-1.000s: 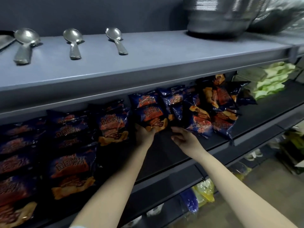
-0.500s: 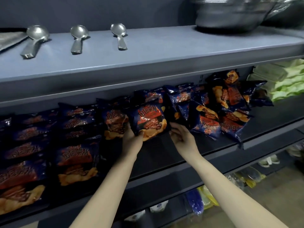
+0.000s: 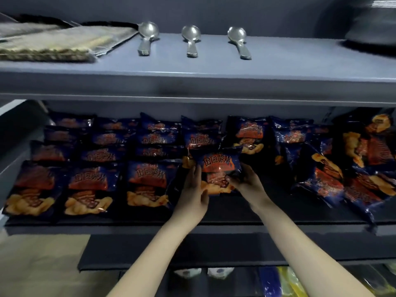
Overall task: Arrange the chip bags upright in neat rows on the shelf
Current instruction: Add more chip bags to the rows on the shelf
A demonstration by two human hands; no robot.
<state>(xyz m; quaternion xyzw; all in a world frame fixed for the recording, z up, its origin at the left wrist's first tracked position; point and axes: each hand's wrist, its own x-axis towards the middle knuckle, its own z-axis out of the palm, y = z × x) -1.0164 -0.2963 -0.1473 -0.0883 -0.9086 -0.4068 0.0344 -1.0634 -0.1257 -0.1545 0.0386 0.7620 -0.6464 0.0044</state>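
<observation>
From the head view, both hands meet on one chip bag [image 3: 218, 171] at the front of the middle shelf [image 3: 214, 229], in the gap between the tidy rows [image 3: 90, 163] on the left and the loose pile [image 3: 347, 168] on the right. The bag stands with its long axis running up and away from the person, print facing forward and its top edge leaning slightly back toward the bags behind it. The left hand [image 3: 194, 189] lies flat along the bag's left edge, fingers extended upward and only lightly curled, more bracing than pinching. The right hand [image 3: 244, 181] is closed around the bag's lower right corner, thumb across the front and fingers tucked behind, so the real grip seems to be there. The bag sits directly ahead of both hands, roughly equally near to each. The empty slot it appears meant for is the front place of the fourth column, just right of the last neat front bag [image 3: 147, 185], so the coming move looks like a short shift down and slightly left, then a release with the bag propped upright. The tumbled bags on the right still lie tilted and overlapping. On the upper shelf [image 3: 192, 82] lie three spoons [image 3: 190, 39] and a flat mat [image 3: 53, 43], clear of the work.
</observation>
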